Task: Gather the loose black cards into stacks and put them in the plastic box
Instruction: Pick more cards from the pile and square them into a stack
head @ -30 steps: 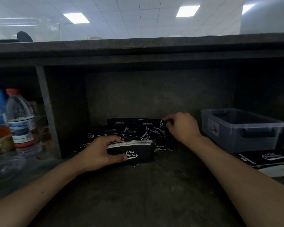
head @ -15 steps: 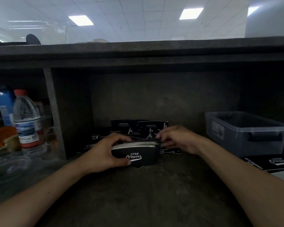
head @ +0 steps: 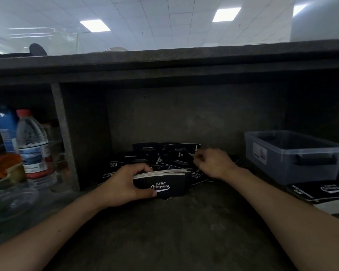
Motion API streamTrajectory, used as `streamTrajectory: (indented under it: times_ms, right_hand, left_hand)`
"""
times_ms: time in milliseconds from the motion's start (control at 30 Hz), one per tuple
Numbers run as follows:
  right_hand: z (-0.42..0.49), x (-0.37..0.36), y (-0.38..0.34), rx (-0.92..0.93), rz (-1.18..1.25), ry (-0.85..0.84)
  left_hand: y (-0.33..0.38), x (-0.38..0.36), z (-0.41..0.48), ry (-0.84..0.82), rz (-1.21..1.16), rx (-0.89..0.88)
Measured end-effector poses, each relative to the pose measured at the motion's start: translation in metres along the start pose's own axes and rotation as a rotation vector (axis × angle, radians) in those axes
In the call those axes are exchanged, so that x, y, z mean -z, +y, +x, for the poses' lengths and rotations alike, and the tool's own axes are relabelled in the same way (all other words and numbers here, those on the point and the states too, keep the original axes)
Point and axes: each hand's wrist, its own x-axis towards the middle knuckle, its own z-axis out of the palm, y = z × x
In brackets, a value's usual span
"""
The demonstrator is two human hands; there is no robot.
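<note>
Box one, gripped stack one.

The black cards look to me like matt paper stock, white at the edges. I see the plastic box as smooth, translucent grey; the desk is rough and dull.

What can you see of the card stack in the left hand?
The stack is a thick bundle of black cards, pale edges lined up on top; its front face reads CLUB Camping in white script. It stands roughly upright on its long edge, apparently on the dark shelf, before the loose cards. The left hand grips its left end, thumb across the front.
</note>
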Motion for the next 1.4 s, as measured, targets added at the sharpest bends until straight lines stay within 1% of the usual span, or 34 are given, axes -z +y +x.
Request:
streamTrajectory:
  times_ms: [33,100,167,300,367,467,533,567,600,767,833,1067,1167,1267,1333,1400]
  right_hand:
    - [-0.002,-0.002,0.003,0.035,-0.002,-0.012]
    - [-0.005,-0.005,0.003,0.128,0.039,-0.095]
    - [-0.004,-0.007,0.000,0.146,0.055,-0.143]
    - [-0.002,-0.001,-0.006,0.133,-0.016,-0.099]
    - [-0.003,0.001,-0.006,0.133,-0.060,-0.032]
    - [-0.003,0.008,-0.003,0.101,-0.019,0.191]
    - [-0.004,0.013,-0.003,0.069,0.107,0.357]
    - [-0.004,0.016,-0.004,0.046,0.192,0.407]
    - [-0.004,0.019,-0.006,0.025,0.290,0.427]
    - [-0.005,0.029,-0.014,-0.066,0.930,0.411]
    - [-0.005,0.030,-0.015,-0.092,1.075,0.373]
    - [-0.005,0.030,-0.015,-0.140,1.284,0.206]
    - [-0.004,0.027,-0.017,-0.214,1.336,0.100]
    - [-0.002,0.019,-0.018,-0.291,1.438,-0.025]
    - [-0.002,0.016,-0.019,-0.365,1.429,-0.145]
    - [-0.004,0.016,-0.018,-0.393,1.276,-0.253]
  left_hand:
    - [0.001,0.000,0.000,-0.002,0.004,0.004]
    - [0.001,0.000,0.000,-0.004,0.004,0.014]
    - [0.000,0.000,0.001,-0.001,0.006,0.012]
    - [-0.001,0.000,0.000,-0.004,-0.008,0.007]
    - [-0.002,0.000,0.001,-0.003,-0.004,0.001]
    - [-0.004,0.000,0.002,0.001,-0.001,-0.002]
    - [-0.004,0.000,0.002,0.001,-0.003,-0.005]
    - [-0.004,0.000,0.002,0.002,-0.002,-0.007]
    - [-0.004,0.000,0.002,0.002,-0.001,-0.007]
    - [-0.005,0.000,0.001,0.001,-0.008,-0.008]
    - [-0.005,0.000,0.001,0.001,-0.012,-0.007]
    - [-0.005,0.000,0.002,0.012,0.010,-0.014]
    - [-0.004,0.001,0.002,0.019,0.019,-0.018]
    - [-0.005,0.000,0.002,0.036,-0.003,-0.017]
    - [-0.005,-0.001,0.002,0.051,-0.054,-0.014]
    - [-0.006,-0.002,0.002,0.045,-0.069,-0.022]
